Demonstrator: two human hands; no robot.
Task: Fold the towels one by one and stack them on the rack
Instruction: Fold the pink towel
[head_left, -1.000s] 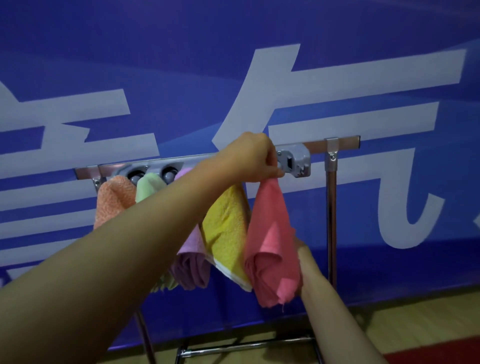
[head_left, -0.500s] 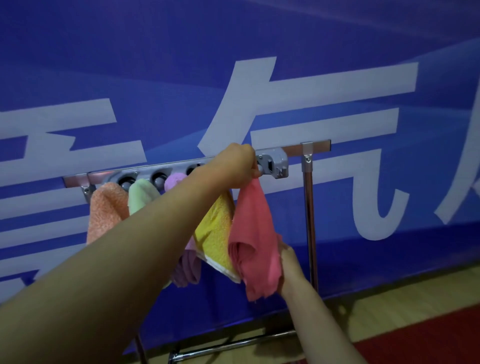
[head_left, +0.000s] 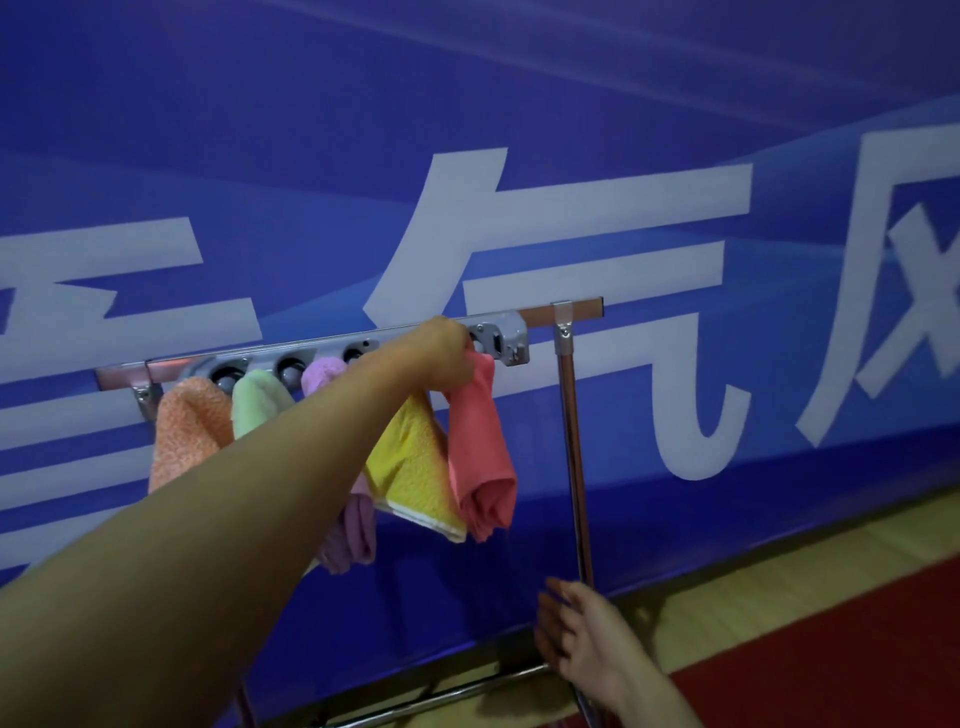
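Observation:
A metal rack (head_left: 571, 415) with a grey clip bar (head_left: 501, 340) stands against a blue banner. Several towels hang from the bar: orange (head_left: 182, 441), pale green (head_left: 257, 405), purple (head_left: 353, 530), yellow (head_left: 410, 467) and pink (head_left: 480, 452). My left hand (head_left: 441, 353) reaches across the towels and pinches the top corner of the pink towel at the clip bar. My right hand (head_left: 582, 634) hangs lower right, fingers spread, holding nothing, below the pink towel and near the rack's upright pole.
The blue banner (head_left: 519, 156) with large white characters fills the background. The rack's lower crossbar (head_left: 441, 696) runs near the floor. Wooden flooring (head_left: 779, 587) and a red mat (head_left: 857, 665) lie at the lower right.
My right hand let go of the pink towel's lower end and dropped down to the right. My left hand stays at the towel's top by the clip bar.

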